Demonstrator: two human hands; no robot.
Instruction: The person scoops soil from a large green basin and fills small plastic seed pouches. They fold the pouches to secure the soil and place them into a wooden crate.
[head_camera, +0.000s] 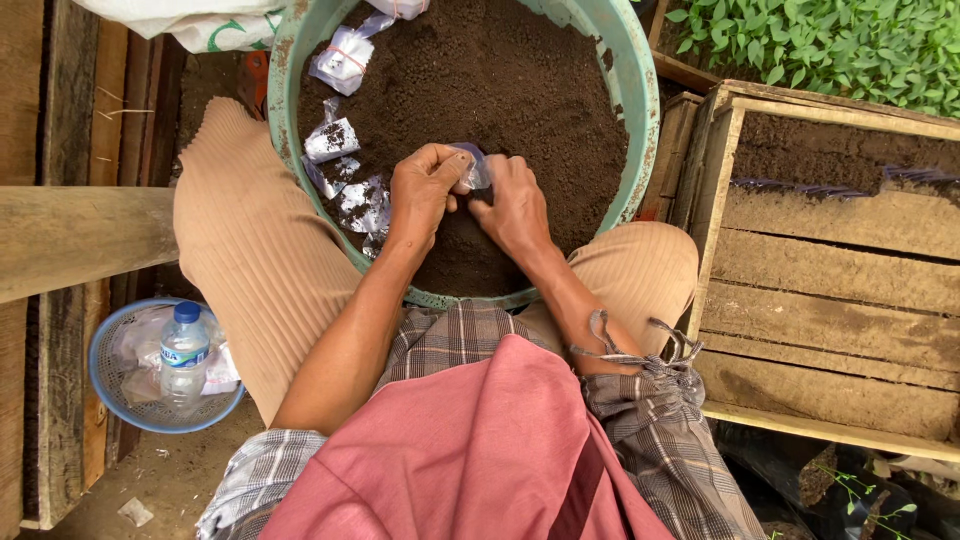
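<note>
A: Entry, head view. Where are the hands?

B: Both over the tub (640, 110), a round green one filled with dark soil (520, 90). The left hand (420, 195) and right hand (515, 205) meet near the middle of the soil, touching each other at the fingertips.

A: Grip state?

B: Both closed on one small clear plastic bag (474, 172). Left grip: thumb and fingers pinched on the bag's left edge. Right grip: fingers curled tight on its right side. The bag is held between them just above the soil; whether it holds soil I cannot tell.

A: Other bags?

B: A cluster of loose bags (345, 170), clear and soil-flecked, lies on the soil along the tub's left wall, just beside the left hand. One more lies at the top edge.

A: Surroundings?

B: The tub sits between the person's knees (250, 240), in tan trousers. To the right, a wooden crate (830, 290) with soil in its upper part. Green seedlings (830, 45) at top right. At lower left, a blue basket (105, 385) holding a water bottle (183, 355) lying on plastic.
</note>
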